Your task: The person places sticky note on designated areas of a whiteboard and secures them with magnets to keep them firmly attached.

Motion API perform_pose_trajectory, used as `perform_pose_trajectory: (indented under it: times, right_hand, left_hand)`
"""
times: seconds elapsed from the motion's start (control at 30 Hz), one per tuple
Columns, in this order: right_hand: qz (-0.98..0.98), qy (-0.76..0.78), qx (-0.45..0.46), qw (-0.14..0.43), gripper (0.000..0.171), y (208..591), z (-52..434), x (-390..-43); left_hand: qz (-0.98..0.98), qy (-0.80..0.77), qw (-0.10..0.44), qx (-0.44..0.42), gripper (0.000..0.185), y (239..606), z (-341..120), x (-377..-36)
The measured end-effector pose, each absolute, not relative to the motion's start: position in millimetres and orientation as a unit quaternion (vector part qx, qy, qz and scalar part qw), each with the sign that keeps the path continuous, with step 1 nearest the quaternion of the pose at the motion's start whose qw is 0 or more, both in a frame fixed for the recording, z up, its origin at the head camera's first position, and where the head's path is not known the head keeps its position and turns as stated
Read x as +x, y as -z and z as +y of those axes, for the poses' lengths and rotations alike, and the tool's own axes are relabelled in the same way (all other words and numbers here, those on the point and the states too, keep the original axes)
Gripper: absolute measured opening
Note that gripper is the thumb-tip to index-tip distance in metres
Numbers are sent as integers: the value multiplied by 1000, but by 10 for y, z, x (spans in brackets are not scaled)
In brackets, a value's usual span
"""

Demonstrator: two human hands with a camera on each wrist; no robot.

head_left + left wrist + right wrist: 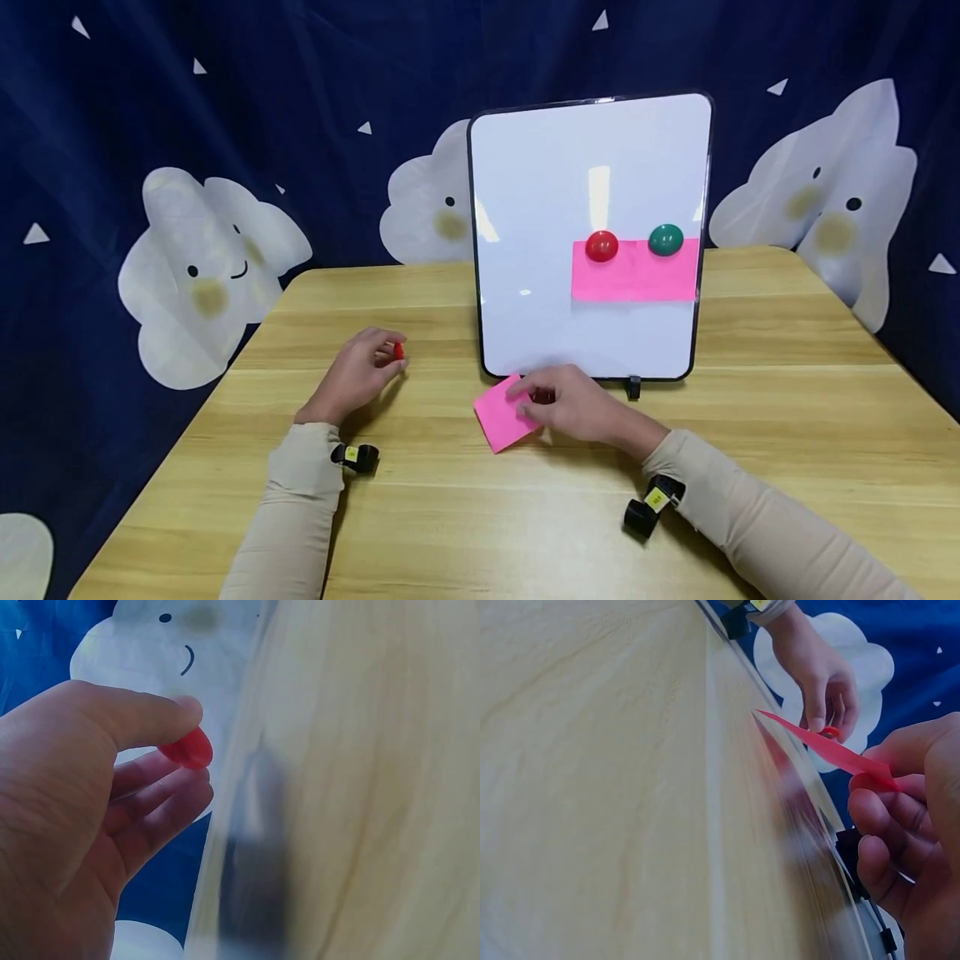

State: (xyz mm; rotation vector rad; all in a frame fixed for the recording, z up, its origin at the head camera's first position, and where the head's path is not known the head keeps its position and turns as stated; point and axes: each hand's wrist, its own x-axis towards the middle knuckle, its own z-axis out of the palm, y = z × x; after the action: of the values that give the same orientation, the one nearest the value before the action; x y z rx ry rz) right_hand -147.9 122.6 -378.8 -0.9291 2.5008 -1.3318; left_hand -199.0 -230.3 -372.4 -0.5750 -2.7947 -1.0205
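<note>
While left hand (pixel 358 372) pinches red magnet (pixel 398 351), no writing legible.

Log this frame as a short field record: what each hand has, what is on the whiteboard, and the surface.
left hand: left hand pinches a small red magnet between thumb and fingers, just above the table
right hand: right hand pinches a loose pink note, lifted at one edge in front of the board
whiteboard: whiteboard stands upright on the table
on board: pink sheet held by a red board magnet and a green magnet
surface: wooden table
backdrop: dark blue cloth with clouds
</note>
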Motion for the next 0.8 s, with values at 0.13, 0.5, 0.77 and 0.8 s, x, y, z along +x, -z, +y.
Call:
perform_pose_trajectory:
  times: [0.13,0.5,0.77,0.8]
  right_hand:
    - [836,446,-310,77,22,3787,1224,-1486]
    - [837,449,-303,73,22,3786,1223,-1482]
    - [830,464,-301,70,20,3782,1225,-1468]
    - [829,467,-300,71,20,3778,1225,-1466]
  left_hand:
    - [-921,334,57,-192,36,3741,-2301,-2001]
    - [-919,332,58,-204,36,3746,-2275,-1989]
    - [-918,331,59,-209,35,3738,-2243,-1974]
    - [-918,331,60,-209,35,3737,-2238,-1972]
